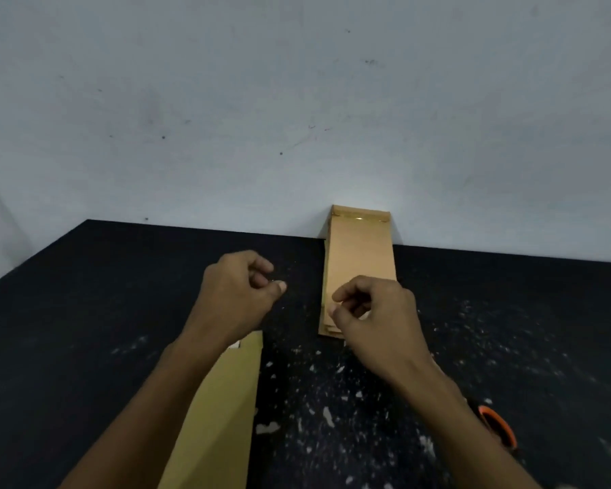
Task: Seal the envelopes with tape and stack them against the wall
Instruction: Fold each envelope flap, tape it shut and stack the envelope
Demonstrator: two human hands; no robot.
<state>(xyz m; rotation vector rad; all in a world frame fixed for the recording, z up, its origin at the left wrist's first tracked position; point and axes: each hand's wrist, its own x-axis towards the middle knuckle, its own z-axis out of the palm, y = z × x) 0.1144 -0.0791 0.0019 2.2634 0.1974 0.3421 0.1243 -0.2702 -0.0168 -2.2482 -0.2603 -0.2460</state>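
Stack of sealed envelopes (360,255) lies at 12–1 o'clock on the bench (103,294). Its far end is tipped up against the wall (297,100), with a glossy tape strip (360,219) across the top flap. Long axis runs 12-to-6, near end toward you.

Your right hand (371,322) hovers over the stack's near end and hides part of that edge. Fingers curled, thumb meeting forefinger as in a pinch. Can't tell if anything is in it; clear tape wouldn't show at this res.

Your left hand (240,291) sits at 11 o'clock, well apart from the stack and over bare bench. Same curled pinch posture, contents unreadable. Could be a tape strip stretched btwn both hands, but nothing visible spans the gap.

Next envelope (223,411), yellower, unsealed by the look of it, lies at 7 o'clock. It's partly under your left forearm, long axis running roughly 12-to-6 w/ a slight lean. Its far end, a white bit showing there, sits just below the left wrist. Left hand is nearer to it; right hand is nearer to the stack.

Orange-rimmed object (498,428) at 4–5 o'clock, half hidden by your right forearm. Likely the tape roll or dispenser, not certain.

Judgement: one batch stacked, at least one envelope left. Next move turns on bringing hands back toward 7 o'clock.
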